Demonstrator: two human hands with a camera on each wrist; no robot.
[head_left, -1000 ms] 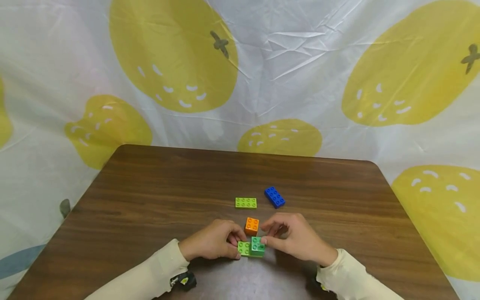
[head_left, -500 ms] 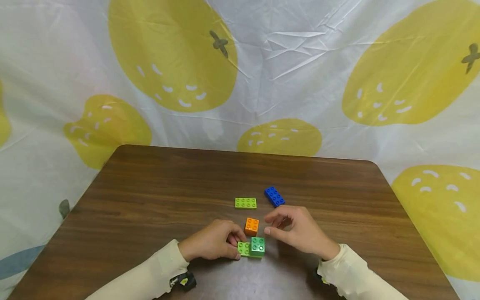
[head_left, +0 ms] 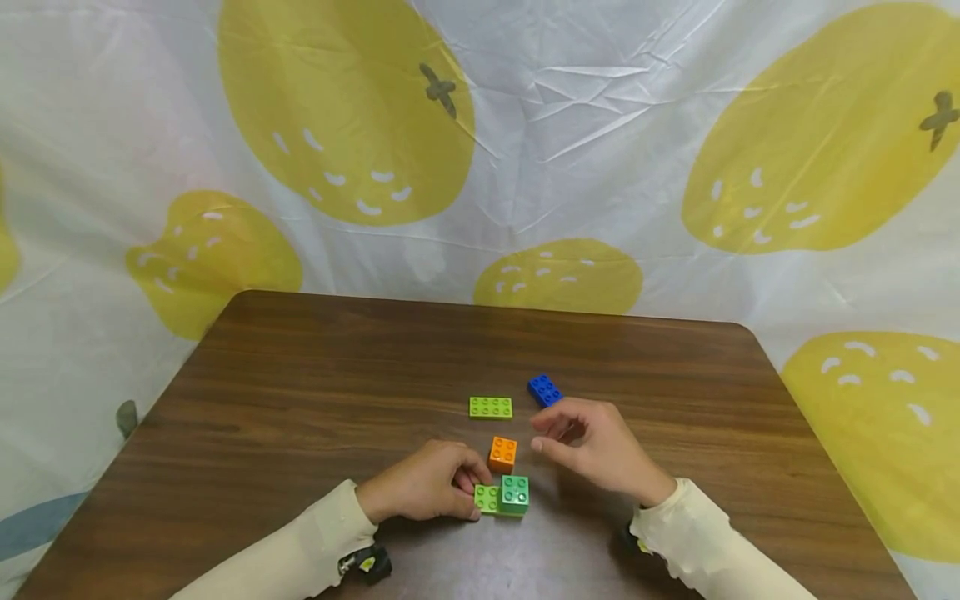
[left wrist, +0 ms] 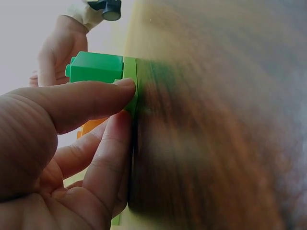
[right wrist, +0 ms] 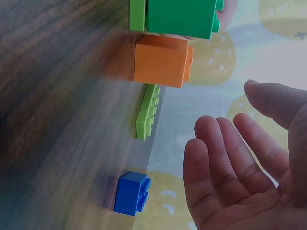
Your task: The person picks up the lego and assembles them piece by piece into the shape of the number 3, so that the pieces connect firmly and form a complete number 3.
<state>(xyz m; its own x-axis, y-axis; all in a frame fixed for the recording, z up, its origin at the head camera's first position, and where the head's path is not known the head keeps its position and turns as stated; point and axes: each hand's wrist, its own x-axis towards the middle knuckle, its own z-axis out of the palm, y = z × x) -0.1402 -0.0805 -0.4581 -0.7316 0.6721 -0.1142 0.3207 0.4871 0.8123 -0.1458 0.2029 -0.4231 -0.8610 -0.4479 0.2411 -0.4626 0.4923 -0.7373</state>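
A flat lime green building plate (head_left: 487, 498) lies near the table's front, and a green square brick (head_left: 515, 494) sits on its right half. My left hand (head_left: 433, 483) pinches the plate's left end between thumb and fingers; the left wrist view shows the thumb (left wrist: 103, 98) across its edge. Just behind the plate stands an orange square brick (head_left: 503, 453). My right hand (head_left: 600, 446) is in the air to the right of the orange brick, fingers relaxed and holding nothing. In the right wrist view its fingers (right wrist: 225, 165) are apart from every brick.
Farther back on the brown table (head_left: 337, 358) lie a second lime green plate (head_left: 491, 407) and a long blue brick (head_left: 543, 390), partly covered by the right hand in the head view. A white cloth with yellow fruit shapes (head_left: 558, 275) hangs behind the table.
My right hand has let go of the green brick and moved back and slightly right, toward the blue brick. The left hand has stayed on the plate.
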